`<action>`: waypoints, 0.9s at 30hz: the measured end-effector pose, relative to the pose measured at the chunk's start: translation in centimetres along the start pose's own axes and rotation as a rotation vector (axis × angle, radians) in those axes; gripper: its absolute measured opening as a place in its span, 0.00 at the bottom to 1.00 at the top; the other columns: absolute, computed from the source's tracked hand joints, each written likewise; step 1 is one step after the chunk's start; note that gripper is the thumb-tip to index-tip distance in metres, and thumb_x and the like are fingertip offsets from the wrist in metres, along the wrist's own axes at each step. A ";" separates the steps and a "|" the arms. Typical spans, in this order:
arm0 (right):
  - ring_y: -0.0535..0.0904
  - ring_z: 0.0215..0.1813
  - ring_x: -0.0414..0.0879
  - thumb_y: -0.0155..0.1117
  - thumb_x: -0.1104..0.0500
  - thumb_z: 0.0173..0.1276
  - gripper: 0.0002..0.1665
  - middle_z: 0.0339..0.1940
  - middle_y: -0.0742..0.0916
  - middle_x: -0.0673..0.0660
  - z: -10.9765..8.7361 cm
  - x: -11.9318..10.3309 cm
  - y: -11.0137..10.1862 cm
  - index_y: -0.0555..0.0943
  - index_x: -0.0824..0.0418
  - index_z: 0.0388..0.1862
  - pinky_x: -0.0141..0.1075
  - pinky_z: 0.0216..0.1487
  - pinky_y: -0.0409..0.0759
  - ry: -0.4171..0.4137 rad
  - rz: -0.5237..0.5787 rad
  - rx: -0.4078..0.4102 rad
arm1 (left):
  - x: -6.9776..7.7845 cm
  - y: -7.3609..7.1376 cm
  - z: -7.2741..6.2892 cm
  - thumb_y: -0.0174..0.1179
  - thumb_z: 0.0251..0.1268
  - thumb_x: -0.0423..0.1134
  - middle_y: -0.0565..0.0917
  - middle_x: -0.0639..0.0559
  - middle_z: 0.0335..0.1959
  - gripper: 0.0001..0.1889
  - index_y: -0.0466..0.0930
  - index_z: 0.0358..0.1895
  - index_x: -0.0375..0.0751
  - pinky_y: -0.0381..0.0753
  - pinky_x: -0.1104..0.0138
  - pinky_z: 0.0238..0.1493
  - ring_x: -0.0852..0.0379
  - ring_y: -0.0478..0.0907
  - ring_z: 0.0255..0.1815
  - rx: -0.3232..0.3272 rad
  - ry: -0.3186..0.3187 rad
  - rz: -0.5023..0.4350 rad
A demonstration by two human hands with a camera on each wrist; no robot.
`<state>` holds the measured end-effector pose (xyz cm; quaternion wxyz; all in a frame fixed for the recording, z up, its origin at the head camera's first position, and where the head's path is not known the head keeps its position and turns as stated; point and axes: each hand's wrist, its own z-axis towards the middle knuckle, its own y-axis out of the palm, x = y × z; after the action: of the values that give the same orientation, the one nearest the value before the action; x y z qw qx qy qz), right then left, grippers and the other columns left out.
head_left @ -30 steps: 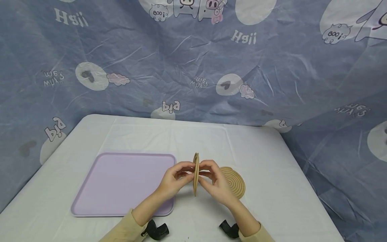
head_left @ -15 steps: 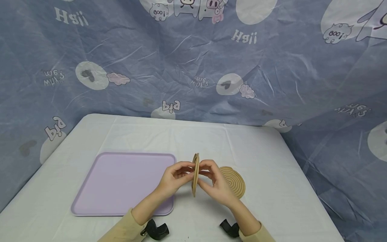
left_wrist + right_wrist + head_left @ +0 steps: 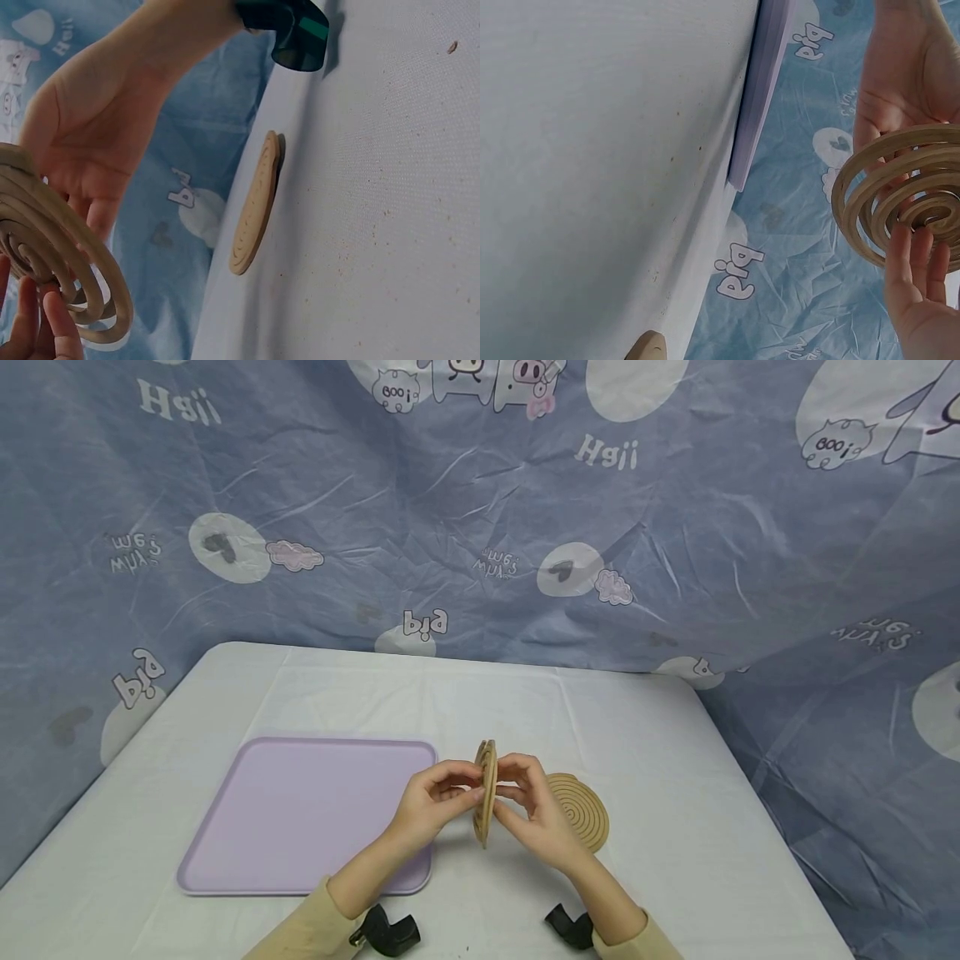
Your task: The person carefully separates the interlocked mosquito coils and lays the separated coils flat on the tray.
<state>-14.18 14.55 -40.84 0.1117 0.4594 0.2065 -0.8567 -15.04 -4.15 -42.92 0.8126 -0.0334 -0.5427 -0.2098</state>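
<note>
A tan mosquito coil (image 3: 487, 795) stands on edge between both hands, raised over the table. In the wrist views its spiral rings are spread apart with gaps between them, looking like a pair of nested coils. My left hand (image 3: 431, 806) grips it from the left with thumb and fingertips. From the right, my right hand (image 3: 542, 818) holds the opposite face, fingertips near the centre of the spiral (image 3: 934, 217). Another mosquito coil (image 3: 583, 814) lies flat on the table behind the right hand, which partly covers it.
A shallow lilac tray (image 3: 300, 892) lies to the left, partly under the left forearm. A white cloth (image 3: 637, 735) covers the table, with small brown crumbs (image 3: 341, 262) on it. Black mounts (image 3: 390, 933) sit at both wrists. A printed blue curtain (image 3: 465, 527) hangs behind.
The held mosquito coil has turned slightly, and its rings look more spread out toward the left. Both hands stay almost in the same place.
</note>
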 end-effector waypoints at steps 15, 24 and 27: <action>0.76 0.54 0.47 0.58 0.75 0.63 0.24 0.51 0.78 0.64 0.1 0.0 -0.3 0.69 0.66 0.58 0.41 0.50 0.79 0.017 -0.057 0.029 | 0.6 -0.3 0.1 0.62 0.59 0.26 0.79 0.41 0.49 0.10 0.80 0.45 0.31 0.78 0.58 0.49 0.53 0.75 0.51 -0.041 0.038 0.167; 0.78 0.49 0.52 0.61 0.76 0.61 0.26 0.48 0.80 0.64 0.1 0.1 -0.5 0.71 0.69 0.58 0.41 0.47 0.81 -0.011 -0.066 0.031 | 1.0 -0.8 0.2 0.63 0.58 0.28 0.79 0.45 0.49 0.15 0.77 0.49 0.36 0.73 0.50 0.53 0.52 0.75 0.52 -0.111 0.009 0.227; 0.78 0.48 0.56 0.61 0.75 0.61 0.25 0.49 0.80 0.63 0.1 0.1 -0.5 0.72 0.69 0.59 0.40 0.47 0.80 -0.002 -0.076 0.032 | 1.0 -0.8 0.2 0.64 0.57 0.28 0.79 0.45 0.49 0.17 0.75 0.51 0.36 0.73 0.49 0.53 0.50 0.76 0.52 -0.117 0.004 0.238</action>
<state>-14.50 14.90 -40.75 0.0721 0.4519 0.2099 -0.8640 -15.18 -5.12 -42.12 0.8295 -0.1445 -0.5200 -0.1436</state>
